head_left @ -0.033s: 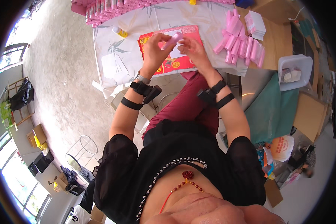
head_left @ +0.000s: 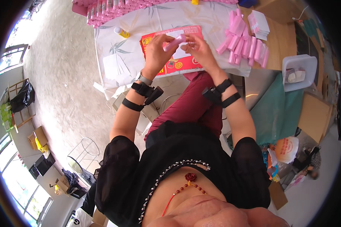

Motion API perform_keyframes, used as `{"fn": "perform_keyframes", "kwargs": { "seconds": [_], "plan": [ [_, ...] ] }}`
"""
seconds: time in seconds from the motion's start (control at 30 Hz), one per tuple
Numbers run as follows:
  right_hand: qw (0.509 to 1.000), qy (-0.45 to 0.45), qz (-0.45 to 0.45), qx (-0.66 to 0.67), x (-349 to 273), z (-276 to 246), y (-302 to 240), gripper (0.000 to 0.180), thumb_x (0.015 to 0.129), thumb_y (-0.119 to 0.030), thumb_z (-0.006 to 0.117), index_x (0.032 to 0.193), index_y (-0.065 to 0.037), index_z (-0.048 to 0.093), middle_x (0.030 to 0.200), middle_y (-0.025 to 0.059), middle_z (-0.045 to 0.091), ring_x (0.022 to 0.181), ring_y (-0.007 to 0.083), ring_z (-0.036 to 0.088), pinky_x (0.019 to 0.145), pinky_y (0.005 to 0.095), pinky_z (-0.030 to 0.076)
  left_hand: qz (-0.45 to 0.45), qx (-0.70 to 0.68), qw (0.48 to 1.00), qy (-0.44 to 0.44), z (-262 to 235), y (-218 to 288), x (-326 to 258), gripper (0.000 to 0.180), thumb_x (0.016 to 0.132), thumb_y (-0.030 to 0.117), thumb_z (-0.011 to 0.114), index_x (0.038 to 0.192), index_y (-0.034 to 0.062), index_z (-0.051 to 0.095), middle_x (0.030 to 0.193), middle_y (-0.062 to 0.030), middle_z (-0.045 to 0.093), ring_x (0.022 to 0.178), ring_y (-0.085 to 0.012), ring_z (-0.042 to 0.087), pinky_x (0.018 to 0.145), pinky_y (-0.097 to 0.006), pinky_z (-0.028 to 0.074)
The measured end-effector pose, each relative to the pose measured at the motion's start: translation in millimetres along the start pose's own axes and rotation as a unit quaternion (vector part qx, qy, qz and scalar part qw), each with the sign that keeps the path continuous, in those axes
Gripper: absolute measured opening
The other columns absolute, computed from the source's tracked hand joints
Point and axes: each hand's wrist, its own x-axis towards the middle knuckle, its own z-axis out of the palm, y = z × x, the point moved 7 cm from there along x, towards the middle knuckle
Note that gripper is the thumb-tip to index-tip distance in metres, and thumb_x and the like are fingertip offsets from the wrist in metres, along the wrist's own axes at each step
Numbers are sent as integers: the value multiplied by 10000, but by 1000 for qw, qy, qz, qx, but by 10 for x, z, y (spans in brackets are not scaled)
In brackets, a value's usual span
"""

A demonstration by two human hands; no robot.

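Observation:
Above the table's front edge, my left hand [head_left: 158, 51] is closed round a small roll of pink plastic bags [head_left: 174, 42], which slants up to the right. Beside the roll's upper right end is my right hand [head_left: 199, 52], its fingers curved and its thumb apart from them. Its index finger seems to touch that end. Under both hands lies a red printed cardboard sheet [head_left: 180, 66] with a white paper slip [head_left: 183, 54] on it.
Several pink rolls [head_left: 236, 47] lie heaped at the right, beside white cards [head_left: 258, 24]. More rolls [head_left: 117, 5] line the far edge. A yellow-and-white glue bottle [head_left: 121, 32] and white paper [head_left: 115, 66] lie left. A plastic bin [head_left: 310, 73] stands right.
My right hand and forearm have shifted slightly right, and its fingers have moved a little higher beside the roll's end. My left hand keeps the roll in nearly the same place.

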Motion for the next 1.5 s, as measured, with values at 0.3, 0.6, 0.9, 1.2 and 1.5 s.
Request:
{"fn": "perform_keyframes", "kwargs": {
  "seconds": [0.3,0.6,0.9,1.2,1.5],
  "plan": [
    [987,-91,66,-116,236,-153,17,233,983,-183,692,1136,-6,687,907,41,720,816,111,677,751,268,553,67,62,992,-83,249,-67,-74,274,803,123,808,1026,48,667,939,-104,705,845,-289,685,750,-390,556],
    [991,-85,77,-69,278,-359,589,196,997,-144,666,1138,-8,675,893,16,692,801,93,647,775,261,536,-133,-140,967,-164,355,-830,-247,298,885,52,762,1146,-8,631,1042,-102,718,932,-168,718,820,-302,594],
    [978,-86,63,-180,267,-268,641,188,993,-124,642,1155,-30,661,875,45,680,788,129,652,754,290,528,-46,-14,994,-94,294,-743,-351,260,845,31,746,1094,22,672,1050,-126,670,891,-261,691,758,-350,586],
    [910,-44,-141,-387,165,-248,431,279,922,-149,686,1197,-173,720,1153,57,674,1061,282,636,923,389,528,53,97,992,-62,289,-594,-385,290,804,63,746,1083,44,669,1079,-135,650,1009,-355,613,875,-437,524],
    [872,-24,-217,-438,159,-252,337,288,864,-119,726,1142,-182,769,1104,33,679,1093,257,613,968,362,520,130,235,961,-65,392,-247,-402,328,762,121,786,1069,85,677,1056,-104,645,1065,-299,596,886,-429,502]
  ]
}}
